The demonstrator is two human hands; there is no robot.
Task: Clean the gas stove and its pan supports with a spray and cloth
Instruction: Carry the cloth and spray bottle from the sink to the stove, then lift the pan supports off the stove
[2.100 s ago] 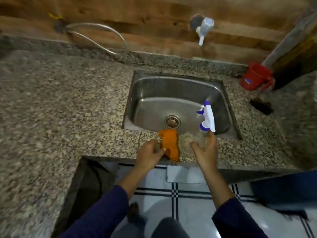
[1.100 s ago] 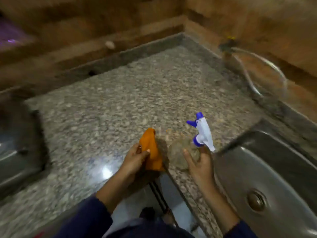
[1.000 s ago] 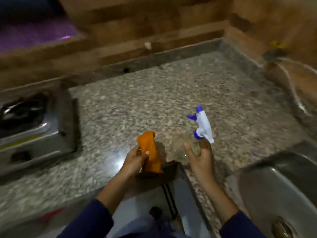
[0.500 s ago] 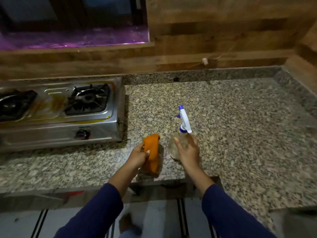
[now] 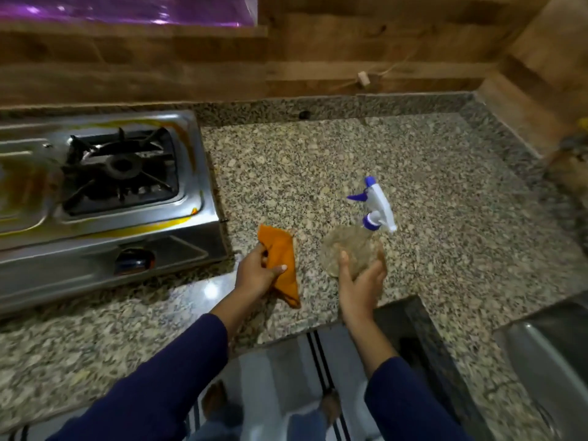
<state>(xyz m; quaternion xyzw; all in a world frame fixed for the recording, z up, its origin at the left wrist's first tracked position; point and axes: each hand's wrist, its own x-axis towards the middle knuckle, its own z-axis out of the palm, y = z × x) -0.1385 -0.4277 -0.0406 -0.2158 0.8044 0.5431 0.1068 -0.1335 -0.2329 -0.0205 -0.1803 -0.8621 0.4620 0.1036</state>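
My left hand (image 5: 256,273) grips a folded orange cloth (image 5: 280,259) just above the granite counter. My right hand (image 5: 361,286) holds a clear spray bottle (image 5: 351,249) from below; its white and blue trigger head (image 5: 377,206) points up and left. The steel gas stove (image 5: 178,237) sits at the left, stained with orange-yellow grease along its rim. A black pan support (image 5: 122,165) lies over its right burner. Both hands hover to the right of the stove's front corner, apart from it. The stove's left part is cut off by the frame edge.
The granite counter (image 5: 318,160) runs back to a wooden wall (image 5: 318,58) and turns a corner at the right. A steel sink's edge (image 5: 547,348) shows at the lower right. A dark stove knob (image 5: 135,259) faces the front. Tiled floor lies below.
The view swung left from the sink to the stove. Both hands came along with the cloth and bottle, and the stove is now closer to my left hand.
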